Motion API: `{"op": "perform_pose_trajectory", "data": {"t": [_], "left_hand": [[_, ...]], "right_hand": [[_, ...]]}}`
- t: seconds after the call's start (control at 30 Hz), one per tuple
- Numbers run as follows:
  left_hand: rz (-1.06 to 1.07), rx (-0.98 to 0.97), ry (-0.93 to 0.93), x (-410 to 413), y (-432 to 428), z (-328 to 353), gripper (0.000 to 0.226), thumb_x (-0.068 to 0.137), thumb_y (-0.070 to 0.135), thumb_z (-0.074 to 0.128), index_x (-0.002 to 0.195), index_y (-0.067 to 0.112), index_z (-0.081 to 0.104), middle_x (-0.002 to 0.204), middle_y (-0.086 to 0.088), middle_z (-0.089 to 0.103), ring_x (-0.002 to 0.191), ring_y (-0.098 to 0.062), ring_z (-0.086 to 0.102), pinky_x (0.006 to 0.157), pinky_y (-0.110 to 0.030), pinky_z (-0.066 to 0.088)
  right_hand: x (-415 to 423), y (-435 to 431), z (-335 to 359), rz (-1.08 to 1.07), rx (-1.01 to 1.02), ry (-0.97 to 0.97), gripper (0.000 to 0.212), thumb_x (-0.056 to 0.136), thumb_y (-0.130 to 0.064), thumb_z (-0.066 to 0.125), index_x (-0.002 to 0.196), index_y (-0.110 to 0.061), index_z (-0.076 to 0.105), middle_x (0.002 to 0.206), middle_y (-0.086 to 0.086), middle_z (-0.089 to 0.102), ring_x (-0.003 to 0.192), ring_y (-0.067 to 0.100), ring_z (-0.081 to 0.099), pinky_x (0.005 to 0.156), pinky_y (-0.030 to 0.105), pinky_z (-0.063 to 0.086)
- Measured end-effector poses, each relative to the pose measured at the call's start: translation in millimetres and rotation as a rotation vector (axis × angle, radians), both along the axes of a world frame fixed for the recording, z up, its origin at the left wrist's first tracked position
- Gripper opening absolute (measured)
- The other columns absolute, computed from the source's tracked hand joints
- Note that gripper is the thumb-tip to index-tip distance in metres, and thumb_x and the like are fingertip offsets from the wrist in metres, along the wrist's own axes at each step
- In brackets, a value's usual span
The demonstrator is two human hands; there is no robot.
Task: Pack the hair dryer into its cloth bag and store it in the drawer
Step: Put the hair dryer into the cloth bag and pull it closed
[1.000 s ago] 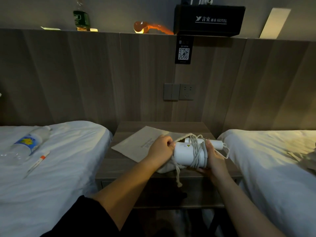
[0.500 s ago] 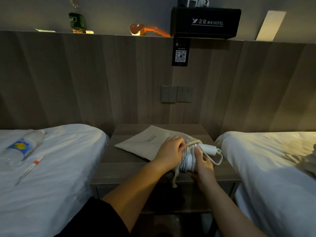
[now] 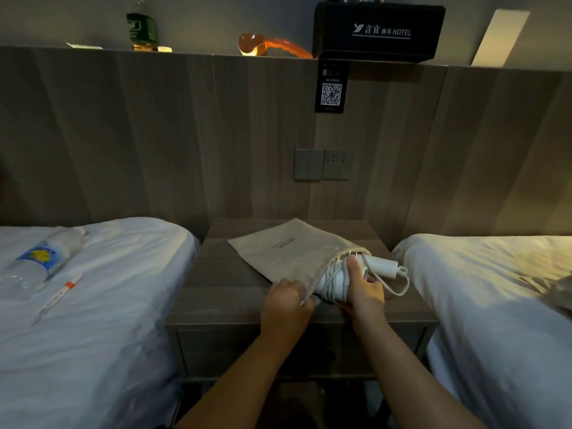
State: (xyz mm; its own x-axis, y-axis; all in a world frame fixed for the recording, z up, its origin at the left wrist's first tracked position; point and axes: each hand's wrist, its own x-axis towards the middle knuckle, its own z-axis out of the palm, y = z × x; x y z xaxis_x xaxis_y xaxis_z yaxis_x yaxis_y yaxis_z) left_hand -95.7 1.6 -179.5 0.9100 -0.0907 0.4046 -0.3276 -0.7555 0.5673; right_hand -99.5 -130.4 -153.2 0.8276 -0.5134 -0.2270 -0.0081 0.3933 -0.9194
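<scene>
The hair dryer (image 3: 340, 283) is white and glossy, with its white cord (image 3: 400, 289) wound in several turns round the barrel and a loose loop hanging out on the bag's right. It lies half inside the open mouth of the cloth bag (image 3: 288, 252). The wrapped barrel sits at the opening, and a rounded white end and the plug (image 3: 354, 253), with two metal prongs, stick out past the drawstring hem.

The bag is beige, flat and limp behind its mouth, with a small line of print on its face. It lies aslant on the worktop (image 3: 223, 289).

The left hand (image 3: 286, 301) has its grip pinched on the near edge of the bag's mouth. The right hand (image 3: 365, 292) has its grip clamped round the dryer just right of the bag's mouth, thumb on top.

The drawer (image 3: 232, 345) front shows below the bag, under the worktop's edge.
</scene>
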Motion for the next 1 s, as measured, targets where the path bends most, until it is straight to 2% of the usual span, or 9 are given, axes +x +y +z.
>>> {"op": "perform_pose_trajectory", "data": {"t": [0.2,0.3,0.43,0.53,0.67,0.73,0.83,0.93,1.0], "left_hand": [[-0.22,0.147,0.083,2,3,25,0.027,0.09,0.029,0.05,0.069,0.018,0.037,0.085,-0.008,0.051,0.085,-0.023,0.049,0.07,-0.03,0.03],[-0.284,0.062,0.11,-4,0,33,0.036,0.091,0.029,0.05,0.06,0.025,0.031,0.072,0.001,0.043,0.072,-0.017,0.043,0.066,-0.028,0.029],[-0.153,-0.208,0.113,0,-2,28,0.037,0.091,0.031,0.052,0.058,0.027,0.035,0.059,0.007,0.041,0.058,-0.011,0.042,0.061,-0.029,0.033],[-0.09,-0.319,0.102,2,-7,24,0.04,0.09,0.029,0.054,0.057,0.026,0.034,0.058,0.006,0.04,0.062,-0.019,0.046,0.065,-0.037,0.04],[-0.032,-0.442,0.104,7,-11,24,0.038,0.09,0.028,0.055,0.056,0.025,0.038,0.059,0.006,0.045,0.06,-0.014,0.046,0.063,-0.03,0.038],[-0.002,-0.48,0.107,7,-13,28,0.039,0.091,0.03,0.054,0.055,0.023,0.039,0.058,0.006,0.047,0.056,-0.01,0.045,0.062,-0.026,0.036],[0.073,-0.495,0.112,9,-14,39,0.043,0.09,0.033,0.054,0.052,0.02,0.04,0.051,0.005,0.046,0.051,-0.009,0.046,0.055,-0.024,0.036],[0.1,-0.485,0.079,14,-14,47,0.04,0.088,0.032,0.056,0.053,0.018,0.041,0.055,0.004,0.048,0.06,-0.019,0.05,0.062,-0.031,0.039],[0.062,-0.449,0.06,16,-14,49,0.035,0.089,0.031,0.054,0.058,0.018,0.043,0.058,0.003,0.05,0.063,-0.019,0.051,0.063,-0.032,0.039]], "right_hand": [[8,7,25,-0.027,-0.005,0.026,0.088,0.065,-0.051,0.075,0.133,-0.005,0.046,0.133,0.013,0.057,0.115,0.029,0.059,0.098,0.042,0.048],[12,12,28,-0.055,-0.06,0.054,0.083,0.07,-0.051,0.072,0.133,-0.004,0.046,0.129,0.013,0.058,0.115,0.029,0.058,0.097,0.038,0.047],[13,24,20,-0.076,-0.12,0.078,0.091,0.062,-0.061,0.071,0.126,-0.001,0.05,0.122,0.016,0.062,0.108,0.03,0.061,0.095,0.045,0.05],[14,29,12,-0.079,-0.161,0.111,0.112,0.048,-0.073,0.067,0.13,0.001,0.045,0.124,0.019,0.059,0.111,0.032,0.059,0.096,0.046,0.049],[14,31,2,-0.021,-0.259,0.133,0.133,0.035,-0.084,0.057,0.134,0.002,0.037,0.129,0.021,0.053,0.116,0.034,0.055,0.097,0.048,0.048],[8,32,6,0.001,-0.252,0.124,0.124,0.043,-0.076,0.065,0.134,0.001,0.035,0.13,0.021,0.052,0.117,0.035,0.054,0.097,0.049,0.048],[5,29,6,0.024,-0.272,0.136,0.095,0.066,-0.053,0.074,0.133,0.002,0.036,0.129,0.021,0.053,0.114,0.034,0.056,0.096,0.048,0.048],[4,27,3,0.05,-0.302,0.123,0.097,0.066,-0.055,0.073,0.136,-0.001,0.033,0.132,0.019,0.051,0.118,0.033,0.053,0.099,0.048,0.047],[3,25,3,0.062,-0.334,0.111,0.088,0.069,-0.05,0.073,0.134,-0.001,0.037,0.129,0.016,0.054,0.115,0.032,0.055,0.098,0.046,0.047]]}}
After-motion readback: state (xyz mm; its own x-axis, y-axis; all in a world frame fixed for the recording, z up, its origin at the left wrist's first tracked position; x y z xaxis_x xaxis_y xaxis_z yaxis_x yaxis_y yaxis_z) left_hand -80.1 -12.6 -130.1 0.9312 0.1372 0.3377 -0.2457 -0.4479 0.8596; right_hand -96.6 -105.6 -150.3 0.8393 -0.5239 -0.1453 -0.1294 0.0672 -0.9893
